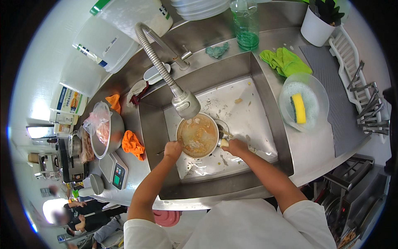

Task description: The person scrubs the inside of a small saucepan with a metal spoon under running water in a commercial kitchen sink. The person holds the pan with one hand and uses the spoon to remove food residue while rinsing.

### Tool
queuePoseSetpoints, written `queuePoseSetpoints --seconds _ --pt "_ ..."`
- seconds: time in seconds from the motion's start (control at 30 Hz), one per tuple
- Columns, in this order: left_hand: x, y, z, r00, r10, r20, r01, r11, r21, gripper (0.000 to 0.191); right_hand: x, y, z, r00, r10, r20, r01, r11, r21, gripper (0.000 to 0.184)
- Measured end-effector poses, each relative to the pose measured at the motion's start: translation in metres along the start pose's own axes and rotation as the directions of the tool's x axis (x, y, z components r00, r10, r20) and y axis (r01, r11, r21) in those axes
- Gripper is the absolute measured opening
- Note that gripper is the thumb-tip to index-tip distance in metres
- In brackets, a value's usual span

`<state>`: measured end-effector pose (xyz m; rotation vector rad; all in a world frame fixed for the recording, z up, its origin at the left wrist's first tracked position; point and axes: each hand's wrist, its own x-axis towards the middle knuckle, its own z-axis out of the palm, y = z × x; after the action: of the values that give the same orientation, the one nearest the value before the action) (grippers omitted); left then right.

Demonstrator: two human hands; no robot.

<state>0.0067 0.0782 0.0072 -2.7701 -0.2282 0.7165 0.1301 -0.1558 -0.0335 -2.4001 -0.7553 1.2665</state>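
Note:
A round saucepan (197,135) stands in the steel sink, full of cloudy brownish liquid with loose food bits. My right hand (237,147) grips its pale handle (224,143) on the right side. At the pan's left rim, my left hand (173,150) is closed around a thin metal utensil (160,152). Only a short end of that utensil shows; what it is cannot be told. Just above the pan hangs the faucet's spray head (186,104), with no clear stream visible. Food scraps lie on the sink floor (230,102), and the drain (222,127) is partly hidden behind the pan.
To the right, a tub of suds (317,105) holds a yellow sponge (299,108), beside a green cloth (286,62) and a dish rack (351,68). On the left are a kitchen scale (119,176), an orange cloth (133,145) and a steel bowl (116,133). People stand farther off.

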Motion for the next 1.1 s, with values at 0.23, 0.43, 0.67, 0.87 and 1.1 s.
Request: queuePoseSetpoints --seconds 0.23,0.43,0.67,0.87,1.1 --pt "0.001 0.017 -0.01 0.995 -0.029 0.1 0.031 0.999 -0.015 0.013 -0.002 -0.003 -0.002 0.999 0.01 -0.037 -0.009 1.0 0.022 0.039" --pt "0.012 0.013 -0.013 0.948 -0.178 0.263 0.206 0.975 -0.083 0.016 0.0 -0.004 -0.002 1.0 0.012 0.004 -0.012 1.0 0.014 0.039" --pt "0.022 0.005 -0.012 0.875 -0.298 0.382 0.383 0.909 -0.167 0.025 0.001 -0.003 -0.002 1.0 0.01 -0.012 -0.01 1.0 0.024 0.038" --pt "0.029 0.003 -0.01 0.807 -0.347 0.478 0.499 0.833 -0.238 0.047 0.002 -0.002 -0.001 1.0 0.002 -0.011 -0.002 1.0 0.014 0.038" --pt "0.029 0.011 -0.003 0.789 -0.169 0.591 0.37 0.898 -0.238 0.024 0.003 -0.002 -0.001 1.0 0.025 -0.002 -0.025 0.999 0.045 0.039"
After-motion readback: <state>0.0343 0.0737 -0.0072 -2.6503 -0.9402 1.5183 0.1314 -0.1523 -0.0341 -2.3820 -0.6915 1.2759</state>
